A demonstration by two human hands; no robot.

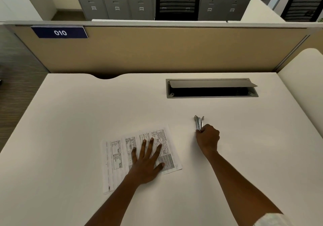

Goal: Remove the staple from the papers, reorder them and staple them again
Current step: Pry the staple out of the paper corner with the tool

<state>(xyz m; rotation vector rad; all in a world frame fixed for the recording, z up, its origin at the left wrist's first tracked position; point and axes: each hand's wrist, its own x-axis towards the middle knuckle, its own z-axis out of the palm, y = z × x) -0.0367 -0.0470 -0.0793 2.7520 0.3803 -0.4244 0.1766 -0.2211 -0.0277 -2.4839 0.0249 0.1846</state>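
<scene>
The left hand (145,157) lies flat, fingers spread, on the papers (122,157) near the front of the desk (70,120), while the right hand (207,137), well to their right, closes around the stapler (198,122), whose long axis points away from the person.

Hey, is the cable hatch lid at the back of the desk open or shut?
Open. The grey lid is tilted up, leaving a dark gap into the cable hatch recess below it.

hands (146,162) – 2 | paper stack (115,157) – 1 | stapler (198,123) – 1
</scene>
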